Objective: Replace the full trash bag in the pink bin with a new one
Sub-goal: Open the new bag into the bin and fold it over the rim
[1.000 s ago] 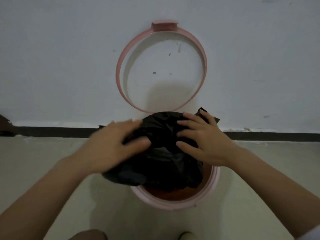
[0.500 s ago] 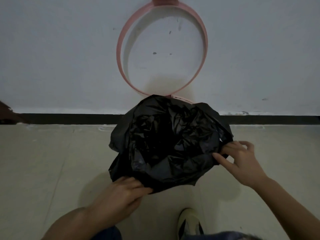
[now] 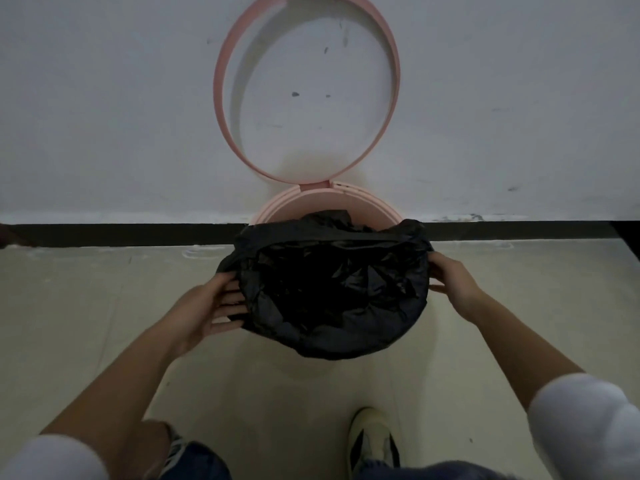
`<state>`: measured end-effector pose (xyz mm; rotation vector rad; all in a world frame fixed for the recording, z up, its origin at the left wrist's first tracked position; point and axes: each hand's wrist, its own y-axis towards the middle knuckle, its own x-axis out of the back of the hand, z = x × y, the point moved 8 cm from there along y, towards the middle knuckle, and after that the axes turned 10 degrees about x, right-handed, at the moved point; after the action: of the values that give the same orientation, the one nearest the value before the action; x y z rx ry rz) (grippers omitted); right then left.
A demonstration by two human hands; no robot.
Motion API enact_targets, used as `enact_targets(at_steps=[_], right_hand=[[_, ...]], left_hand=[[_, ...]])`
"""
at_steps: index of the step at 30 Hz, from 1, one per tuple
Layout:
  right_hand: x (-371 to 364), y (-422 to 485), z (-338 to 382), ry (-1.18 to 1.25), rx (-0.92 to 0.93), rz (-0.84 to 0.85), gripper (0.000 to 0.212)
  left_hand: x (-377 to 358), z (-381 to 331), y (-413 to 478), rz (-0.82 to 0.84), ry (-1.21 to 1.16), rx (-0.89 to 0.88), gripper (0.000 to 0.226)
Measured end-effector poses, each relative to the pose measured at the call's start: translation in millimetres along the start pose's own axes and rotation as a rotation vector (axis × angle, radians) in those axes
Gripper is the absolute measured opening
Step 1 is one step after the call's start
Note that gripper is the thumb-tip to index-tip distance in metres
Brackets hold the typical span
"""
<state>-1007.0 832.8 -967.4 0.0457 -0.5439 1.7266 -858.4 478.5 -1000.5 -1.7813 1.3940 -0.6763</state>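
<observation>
A black trash bag (image 3: 329,292) is spread open over the mouth of the pink bin (image 3: 318,202), which stands on the floor against the wall. Only the bin's far rim shows behind the bag. My left hand (image 3: 207,308) grips the bag's edge on the left side, fingers tucked under the plastic. On the right side my right hand (image 3: 452,282) holds the bag's edge. The bin's pink ring lid (image 3: 221,98) is flipped up and leans against the wall.
A white wall with a dark baseboard (image 3: 121,233) runs behind the bin. The floor is pale tile. My shoe (image 3: 372,438) and knees are at the bottom, close to the bin.
The bag went from bunched under both hands to spread wide over the bin. My hands moved apart to its left and right edges, and the far pink rim now shows.
</observation>
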Motion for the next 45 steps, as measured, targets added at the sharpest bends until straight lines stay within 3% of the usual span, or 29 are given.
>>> enact_targets(at_steps=[4,7,9,12,14,17,20,22,27,31,33,34,38,42,45], right_hand=[[17.9,12.8,32.6,-0.006,0.069,-0.126,0.015],[35.6,7.8,75.5,-0.343,0.3,-0.305,0.011],[18.7,-1.2,100.6,-0.424,0.452,-0.214,0.017],[-25.5,-2.0,111.5,-0.807,0.538,0.031,0.045],[-35.2,6.9,118.2,-0.905,0.584,-0.032,0.031],[-36.8,20.1,127.7,-0.678,0.647,-0.155,0.024],[-56.5,34.0,124.4,-0.675,0.685,-0.036,0.043],[-66.6,44.9,117.5,-0.674,0.649,0.074,0.049],[-69.9,78.7,113.0,-0.5,0.429,0.233,0.045],[-66.7,102.8,81.4,-0.015,0.012,0.356,0.058],[-62.4,105.0,57.3,0.171,-0.119,0.354,0.06],[-59.4,102.6,44.6,0.223,-0.152,0.341,0.056],[-36.4,80.1,12.1,0.415,-0.15,0.179,0.04],[7.5,39.9,8.8,0.187,0.025,-0.058,0.039],[2.3,-4.1,3.7,0.103,0.134,-0.096,0.046]], left_hand=[[3.2,-38.0,-6.1,-0.128,0.061,-0.051,0.035],[6.5,-71.5,-18.2,-0.28,0.138,-0.181,0.02],[9.7,-92.9,-32.3,-0.45,0.219,-0.354,0.01],[-5.5,-112.9,-55.8,-0.625,0.421,-0.555,0.028],[-23.0,-119.6,-67.1,-0.709,0.554,-0.683,0.035],[-51.1,-122.9,-67.6,-0.673,0.658,-0.876,0.037],[-72.2,-120.3,-40.5,-0.603,0.939,-0.938,0.041],[-75.3,-120.1,-20.5,-0.562,1.041,-0.83,0.056],[-73.8,-145.2,4.3,-0.4,0.831,-0.666,0.053],[-61.5,-150.8,37.1,-0.062,0.457,-0.453,0.035],[-57.8,-134.8,50.7,0.152,0.237,-0.38,0.037],[-49.9,-126.6,53.2,0.174,0.155,-0.396,0.037],[-41.8,-90.4,38.6,0.07,0.032,-0.197,0.035],[-17.9,-83.5,1.5,-0.328,-0.012,-0.414,0.029],[-35.5,-69.6,-8.7,-0.349,-0.056,-0.431,0.036]])
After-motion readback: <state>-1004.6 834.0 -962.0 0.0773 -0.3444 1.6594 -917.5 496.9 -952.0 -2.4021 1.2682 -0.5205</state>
